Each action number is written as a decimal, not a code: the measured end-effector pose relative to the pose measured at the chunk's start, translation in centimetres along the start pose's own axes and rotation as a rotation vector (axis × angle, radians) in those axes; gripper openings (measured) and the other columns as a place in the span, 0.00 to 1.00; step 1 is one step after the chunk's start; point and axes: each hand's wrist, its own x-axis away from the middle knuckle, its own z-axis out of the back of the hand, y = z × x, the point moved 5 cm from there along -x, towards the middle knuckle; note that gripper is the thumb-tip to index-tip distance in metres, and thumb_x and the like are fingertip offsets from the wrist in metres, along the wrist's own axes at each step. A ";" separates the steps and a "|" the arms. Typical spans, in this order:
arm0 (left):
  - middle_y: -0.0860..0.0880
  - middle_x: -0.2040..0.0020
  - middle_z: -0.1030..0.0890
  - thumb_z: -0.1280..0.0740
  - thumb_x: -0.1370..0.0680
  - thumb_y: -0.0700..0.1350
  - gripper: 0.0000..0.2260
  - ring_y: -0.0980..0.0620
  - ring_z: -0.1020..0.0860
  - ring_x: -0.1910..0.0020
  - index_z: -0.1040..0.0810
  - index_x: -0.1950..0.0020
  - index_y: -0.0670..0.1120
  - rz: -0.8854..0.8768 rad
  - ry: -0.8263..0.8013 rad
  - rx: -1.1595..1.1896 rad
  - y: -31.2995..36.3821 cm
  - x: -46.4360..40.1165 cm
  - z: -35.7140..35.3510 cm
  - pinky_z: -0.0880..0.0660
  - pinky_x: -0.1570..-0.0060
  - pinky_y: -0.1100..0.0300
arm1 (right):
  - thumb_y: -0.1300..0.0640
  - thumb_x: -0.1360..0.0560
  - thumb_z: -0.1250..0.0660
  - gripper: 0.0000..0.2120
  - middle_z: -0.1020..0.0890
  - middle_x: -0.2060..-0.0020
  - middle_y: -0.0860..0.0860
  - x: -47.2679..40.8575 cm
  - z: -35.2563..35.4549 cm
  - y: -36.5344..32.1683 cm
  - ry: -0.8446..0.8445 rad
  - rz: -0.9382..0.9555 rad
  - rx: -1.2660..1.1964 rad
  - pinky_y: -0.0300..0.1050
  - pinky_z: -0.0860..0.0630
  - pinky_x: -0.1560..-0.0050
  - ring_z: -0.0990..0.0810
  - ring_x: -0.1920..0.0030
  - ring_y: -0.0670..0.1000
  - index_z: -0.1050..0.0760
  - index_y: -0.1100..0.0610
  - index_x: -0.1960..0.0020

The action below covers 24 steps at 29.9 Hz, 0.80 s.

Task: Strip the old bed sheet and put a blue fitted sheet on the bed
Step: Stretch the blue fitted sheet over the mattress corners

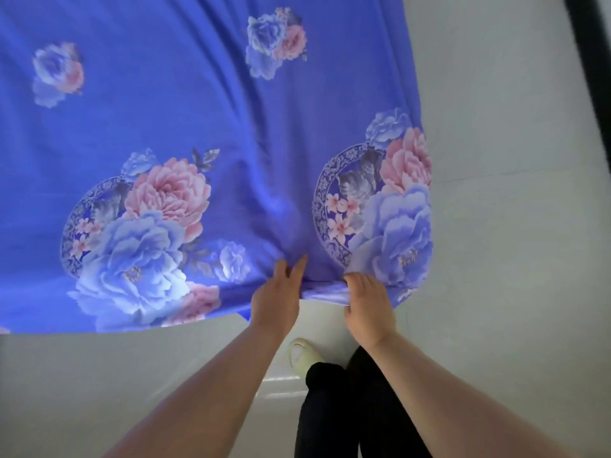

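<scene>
A blue sheet (205,104) printed with large pink and pale-blue flowers covers most of the view, spread over the bed, with folds running toward its near right corner. My left hand (276,299) lies on the sheet's near edge, fingers pinching the cloth. My right hand (368,305) grips the same hem just to the right, where the edge curls under and shows its paler underside (325,296). The mattress beneath is hidden by the sheet.
Pale tiled floor (496,226) runs along the right side and in front of the bed. My legs in black trousers (334,408) and a light slipper (302,353) stand at the bed's near edge. A dark vertical frame (591,61) is at the top right.
</scene>
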 end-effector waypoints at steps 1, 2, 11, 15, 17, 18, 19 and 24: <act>0.46 0.38 0.30 0.37 0.28 0.38 0.23 0.39 0.22 0.49 0.28 0.34 0.52 -0.014 0.072 0.005 -1.3 -0.7 0.7 0.25 0.59 0.50 | 0.59 0.42 0.45 0.16 0.22 0.64 0.50 0.3 0.4 0.3 -0.012 0.016 0.032 0.46 0.33 0.60 0.22 0.64 0.56 0.31 0.53 0.54; 0.46 0.40 0.26 0.35 0.32 0.37 0.19 0.39 0.23 0.48 0.21 0.43 0.51 -0.041 0.151 -0.006 -2.5 -1.5 1.3 0.24 0.57 0.49 | 0.59 0.42 0.42 0.15 0.23 0.65 0.50 0.5 0.7 0.6 -0.030 0.033 0.059 0.46 0.31 0.60 0.22 0.64 0.56 0.30 0.53 0.55; 0.47 0.49 0.19 0.40 0.25 0.43 0.11 0.43 0.22 0.47 0.29 0.42 0.48 -0.193 -0.077 -0.216 -4.6 -2.1 6.5 0.28 0.57 0.55 | 0.59 0.38 0.46 0.12 0.24 0.71 0.50 0.5 1.7 -0.1 -0.253 0.123 0.253 0.45 0.28 0.75 0.23 0.71 0.55 0.35 0.52 0.54; 0.49 0.48 0.20 0.36 0.24 0.58 0.17 0.45 0.22 0.46 0.30 0.44 0.48 -0.191 -0.144 -0.178 -4.8 -1.3 5.8 0.31 0.59 0.55 | 0.57 0.41 0.31 0.18 0.24 0.71 0.49 0.9 0.7 0.3 -0.550 0.041 0.257 0.43 0.29 0.81 0.22 0.76 0.53 0.27 0.49 0.52; 0.49 0.46 0.21 0.38 0.22 0.49 0.10 0.44 0.23 0.44 0.31 0.43 0.48 -0.193 -0.155 -0.220 -5.0 -1.4 4.6 0.28 0.54 0.53 | 0.57 0.38 0.26 0.20 0.21 0.63 0.52 1.2 0.8 0.8 -0.607 -0.010 0.315 0.48 0.24 0.75 0.18 0.68 0.55 0.23 0.49 0.46; 0.48 0.46 0.21 0.40 0.23 0.44 0.09 0.43 0.23 0.43 0.31 0.42 0.48 -0.182 -0.160 -0.224 -5.1 -1.7 4.0 0.27 0.52 0.53 | 0.57 0.30 0.31 0.19 0.21 0.53 0.54 1.3 0.8 1.0 -0.653 -0.044 0.302 0.51 0.22 0.66 0.17 0.58 0.58 0.26 0.50 0.40; 0.48 0.45 0.22 0.42 0.23 0.41 0.10 0.43 0.23 0.43 0.31 0.42 0.48 -0.172 -0.166 -0.213 -5.1 -2.0 3.5 0.27 0.50 0.52 | 0.58 0.24 0.38 0.18 0.24 0.45 0.55 1.4 0.3 1.5 -0.677 -0.067 0.310 0.52 0.22 0.56 0.19 0.48 0.59 0.31 0.50 0.35; 0.48 0.41 0.24 0.41 0.22 0.41 0.12 0.45 0.25 0.41 0.30 0.39 0.49 -0.145 -0.261 -0.118 -5.9 -3.5 0.4 0.29 0.46 0.53 | 0.57 0.20 0.47 0.20 0.30 0.35 0.53 1.2 -1.4 2.1 -0.770 -0.108 0.313 0.51 0.26 0.44 0.27 0.37 0.58 0.37 0.47 0.29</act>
